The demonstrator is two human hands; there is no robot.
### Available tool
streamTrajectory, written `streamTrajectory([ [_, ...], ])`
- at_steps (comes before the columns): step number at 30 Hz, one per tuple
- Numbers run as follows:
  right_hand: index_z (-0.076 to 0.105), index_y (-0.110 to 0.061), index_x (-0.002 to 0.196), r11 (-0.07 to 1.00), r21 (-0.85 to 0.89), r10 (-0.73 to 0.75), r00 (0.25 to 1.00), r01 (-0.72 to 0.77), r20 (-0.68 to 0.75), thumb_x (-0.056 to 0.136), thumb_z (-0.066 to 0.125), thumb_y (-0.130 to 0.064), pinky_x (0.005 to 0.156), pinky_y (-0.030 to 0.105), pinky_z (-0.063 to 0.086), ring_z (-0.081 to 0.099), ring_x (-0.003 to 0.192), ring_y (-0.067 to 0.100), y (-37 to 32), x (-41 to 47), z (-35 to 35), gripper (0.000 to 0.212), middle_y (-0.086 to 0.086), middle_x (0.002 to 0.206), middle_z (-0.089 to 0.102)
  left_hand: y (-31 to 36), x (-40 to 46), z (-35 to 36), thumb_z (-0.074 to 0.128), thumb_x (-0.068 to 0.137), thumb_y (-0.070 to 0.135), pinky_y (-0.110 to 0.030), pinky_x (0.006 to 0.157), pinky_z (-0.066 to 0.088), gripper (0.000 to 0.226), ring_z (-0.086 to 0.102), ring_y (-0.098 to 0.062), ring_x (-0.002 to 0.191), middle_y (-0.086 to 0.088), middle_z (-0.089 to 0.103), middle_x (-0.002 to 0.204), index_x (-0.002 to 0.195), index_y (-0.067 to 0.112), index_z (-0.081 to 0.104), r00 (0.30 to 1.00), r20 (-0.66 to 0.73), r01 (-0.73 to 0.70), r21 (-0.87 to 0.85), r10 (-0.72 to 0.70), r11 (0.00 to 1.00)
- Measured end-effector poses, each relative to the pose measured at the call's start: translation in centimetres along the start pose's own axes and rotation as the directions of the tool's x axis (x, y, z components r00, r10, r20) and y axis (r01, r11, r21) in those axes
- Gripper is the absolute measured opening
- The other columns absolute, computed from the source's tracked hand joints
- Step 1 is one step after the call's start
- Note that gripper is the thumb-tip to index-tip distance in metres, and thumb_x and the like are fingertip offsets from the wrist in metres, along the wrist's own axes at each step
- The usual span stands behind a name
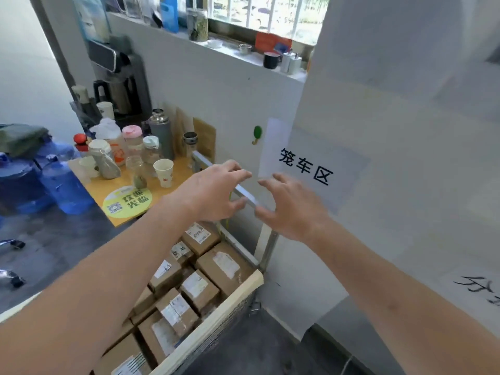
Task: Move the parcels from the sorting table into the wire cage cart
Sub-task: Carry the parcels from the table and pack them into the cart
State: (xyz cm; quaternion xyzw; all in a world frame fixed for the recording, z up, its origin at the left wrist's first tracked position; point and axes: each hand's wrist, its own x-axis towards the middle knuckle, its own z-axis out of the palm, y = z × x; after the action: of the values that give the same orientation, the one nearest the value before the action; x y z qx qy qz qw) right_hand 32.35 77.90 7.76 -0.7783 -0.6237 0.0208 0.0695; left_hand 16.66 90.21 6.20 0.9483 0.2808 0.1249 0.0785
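Both hands are out ahead of me over the cart, and neither has hold of anything: the left hand (216, 193) and the right hand (290, 209) hang with fingers spread and loosely bent, palms turned toward each other, an empty gap between them. Right behind that gap runs the pale metal rail (244, 194) at the cart's far top edge; I cannot tell whether any fingertip touches it.

Below the hands, under my left forearm, the parcels (200, 288) lie packed close in the wire cage cart (238, 296), brown boxes with white labels, filling what I can see of it. I judge this the moment just after a drop, hands free above the load. The next move, as I read it, calls for turning back to the sorting table for another parcel, if any remain.

That table is not in view, so I cannot say how many are left. My left arm covers part of the load, and the cart's near end is cut off at the bottom edge. Beyond the left hand stands a small table (94, 185) crowded with bottles and cups; just past the right hand a paper sign (303, 166) is stuck on the wall.
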Motion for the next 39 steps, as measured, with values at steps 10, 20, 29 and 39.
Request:
streamTrajectory([
  [10,0.048,-0.030,0.150,0.929,0.008,0.365,0.912,-0.370,-0.186,0.095,0.054,-0.055,0.108,0.042,0.044,0.049,0.135,0.026,3.8,-5.2,-5.0,0.061,-0.001,0.150,0.050,6.9,7.1,-2.9,0.056,0.099,0.052,-0.036,0.097,0.052,0.062,0.055,-0.016,0.124,0.013,0.044,0.147,0.156,0.036,0.036,0.922,-0.007,-0.388,-0.017,0.388,0.922],
  [20,0.046,-0.033,0.152,0.682,0.103,0.719,0.639,-0.724,-0.272,0.096,0.055,-0.056,0.107,0.041,0.043,0.047,0.137,0.025,4.1,-13.6,-8.1,0.061,-0.004,0.154,0.048,15.4,9.7,-2.3,0.055,0.101,0.051,-0.036,0.102,0.046,0.060,0.049,-0.018,0.132,0.009,0.045,0.148,0.156,0.031,0.040,0.691,0.013,-0.717,-0.108,0.722,0.688],
  [29,0.047,-0.032,0.151,0.463,0.162,0.861,0.399,-0.871,-0.316,0.097,0.056,-0.053,0.094,0.037,0.045,0.050,0.133,0.023,7.7,-24.1,-9.7,0.059,-0.006,0.147,0.052,27.7,9.1,0.1,0.054,0.100,0.053,-0.041,0.098,0.053,0.061,0.052,-0.014,0.127,0.014,0.044,0.145,0.156,0.035,0.038,0.494,0.005,-0.852,-0.195,0.869,0.486],
  [39,0.051,-0.029,0.149,0.257,0.210,0.942,0.196,-0.943,-0.274,0.095,0.056,-0.054,0.104,0.042,0.048,0.052,0.131,0.024,14.9,-36.4,-7.7,0.060,-0.002,0.145,0.054,43.0,7.8,6.8,0.056,0.100,0.050,-0.034,0.091,0.053,0.058,0.055,-0.013,0.119,0.015,0.046,0.144,0.154,0.035,0.041,0.355,0.035,-0.894,-0.278,0.934,0.351],
])
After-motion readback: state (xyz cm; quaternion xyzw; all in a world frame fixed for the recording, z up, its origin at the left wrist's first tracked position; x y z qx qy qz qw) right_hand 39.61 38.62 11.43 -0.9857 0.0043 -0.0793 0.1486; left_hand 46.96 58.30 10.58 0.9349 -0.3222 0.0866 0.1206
